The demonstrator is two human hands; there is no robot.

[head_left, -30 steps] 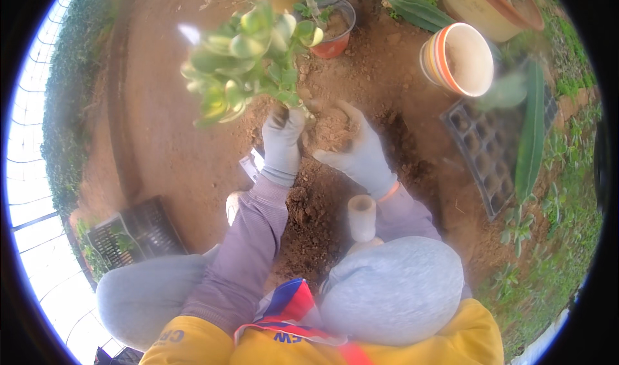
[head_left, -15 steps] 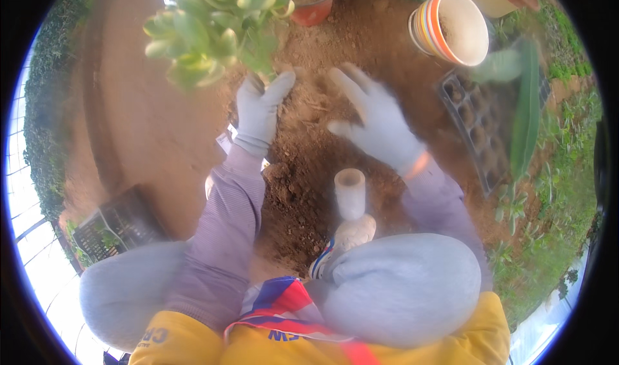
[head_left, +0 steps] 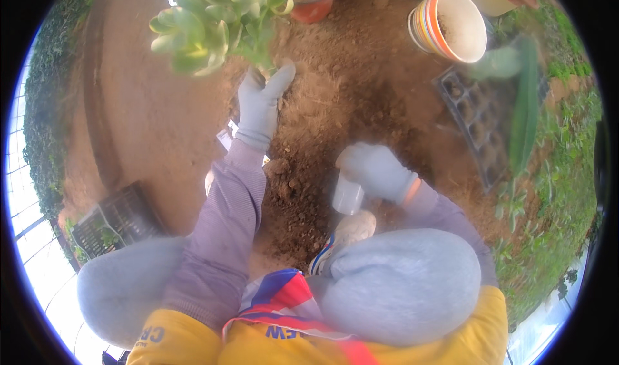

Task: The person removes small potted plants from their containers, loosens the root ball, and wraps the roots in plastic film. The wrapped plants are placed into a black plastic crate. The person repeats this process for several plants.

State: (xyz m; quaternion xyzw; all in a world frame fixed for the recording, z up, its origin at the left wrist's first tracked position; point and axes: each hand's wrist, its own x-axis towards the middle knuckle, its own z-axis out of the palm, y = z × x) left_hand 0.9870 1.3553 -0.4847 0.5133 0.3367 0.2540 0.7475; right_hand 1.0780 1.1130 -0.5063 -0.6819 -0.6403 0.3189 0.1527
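My left hand point(head_left: 259, 112), in a grey glove, is closed round the base of a thick-leaved succulent plant point(head_left: 248, 33) with yellow-green leaves. Its stem comes out between thumb and fingers, and the plant leans away to the far left. My right hand point(head_left: 380, 170), gloved the same way, is wrapped over the top of a small white cup point(head_left: 348, 198). That cup is just beyond my shoe point(head_left: 353, 228), over loose brown soil point(head_left: 300, 197). The glove hides the cup's mouth, so what is in it cannot be seen.
A striped pot point(head_left: 426, 30) stands at the far right, beside a black seedling tray point(head_left: 480, 133) and a long green leaf point(head_left: 526, 117). A reddish pot point(head_left: 314, 10) is at the far edge. On the left lies a black crate point(head_left: 119, 222). Green plants point(head_left: 561, 197) grow along the right.
My right hand has come back toward me from the soil near the plant and closed on the white cup. My left hand keeps its hold on the plant, nearly still.
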